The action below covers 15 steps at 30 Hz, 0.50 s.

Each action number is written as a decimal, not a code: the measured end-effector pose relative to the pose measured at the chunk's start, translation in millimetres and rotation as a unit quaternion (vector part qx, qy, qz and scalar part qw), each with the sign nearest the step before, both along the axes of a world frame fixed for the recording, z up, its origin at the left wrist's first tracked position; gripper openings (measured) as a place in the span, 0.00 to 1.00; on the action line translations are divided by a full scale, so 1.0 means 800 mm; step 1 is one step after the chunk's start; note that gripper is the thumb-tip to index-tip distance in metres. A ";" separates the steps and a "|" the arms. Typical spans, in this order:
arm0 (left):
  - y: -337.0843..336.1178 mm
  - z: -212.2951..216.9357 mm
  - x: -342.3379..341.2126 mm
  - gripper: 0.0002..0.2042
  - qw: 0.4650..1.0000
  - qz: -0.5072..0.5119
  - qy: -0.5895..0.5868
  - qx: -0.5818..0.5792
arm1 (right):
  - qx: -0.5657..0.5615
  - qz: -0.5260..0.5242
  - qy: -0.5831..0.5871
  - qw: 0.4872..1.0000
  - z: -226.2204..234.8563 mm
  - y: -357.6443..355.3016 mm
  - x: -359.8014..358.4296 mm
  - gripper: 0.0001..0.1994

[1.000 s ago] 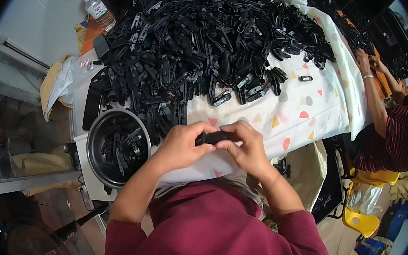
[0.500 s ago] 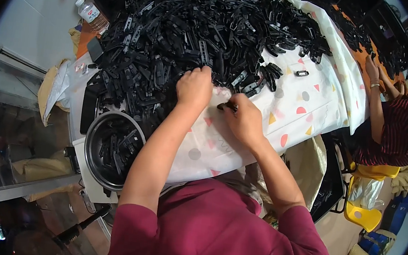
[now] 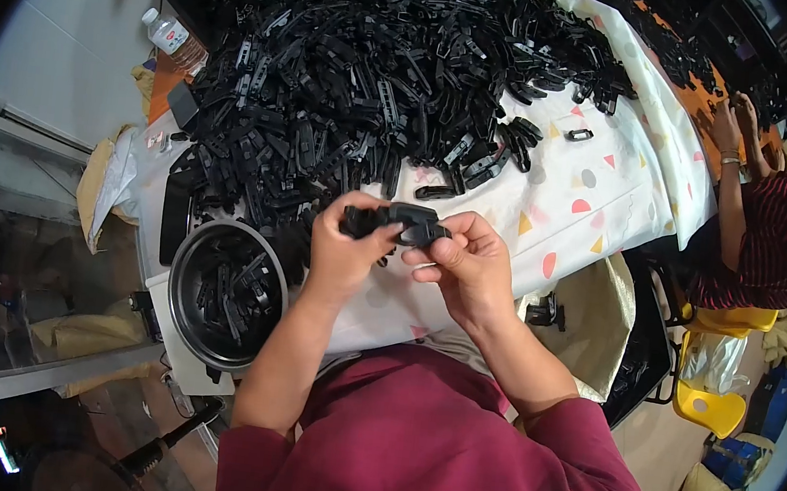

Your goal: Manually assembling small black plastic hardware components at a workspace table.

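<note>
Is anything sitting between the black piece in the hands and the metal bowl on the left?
Nothing visible does. Both the left hand and right hand hold the black plastic piece above the cloth; the metal bowl lies open just left of the left forearm.

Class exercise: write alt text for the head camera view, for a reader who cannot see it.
Two bare hands, left hand and right hand, hold a small black plastic part between them above a patterned white cloth. Behind lies a big pile of similar black parts; a round metal bowl holding more sits at the left.
</note>
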State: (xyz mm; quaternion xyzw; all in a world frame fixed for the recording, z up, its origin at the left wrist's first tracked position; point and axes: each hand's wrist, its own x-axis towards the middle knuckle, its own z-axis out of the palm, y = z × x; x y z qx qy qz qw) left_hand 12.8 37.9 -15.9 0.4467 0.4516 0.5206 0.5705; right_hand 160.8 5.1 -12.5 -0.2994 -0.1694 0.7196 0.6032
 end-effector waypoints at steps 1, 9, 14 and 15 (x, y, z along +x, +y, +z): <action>-0.006 -0.004 -0.003 0.09 0.998 -0.012 -0.050 0.040 | 0.041 -0.002 -0.019 0.999 0.002 -0.004 -0.004 0.08; -0.014 0.004 -0.009 0.11 0.974 -0.041 -0.034 0.219 | 0.117 -0.013 -0.113 0.987 0.015 -0.023 -0.007 0.08; -0.010 0.023 -0.021 0.16 0.925 -0.097 0.061 0.362 | 0.116 0.017 -0.129 0.985 0.018 -0.033 -0.004 0.07; -0.012 0.023 -0.022 0.16 0.923 -0.103 0.068 0.363 | 0.123 0.014 -0.148 0.981 0.018 -0.034 -0.005 0.07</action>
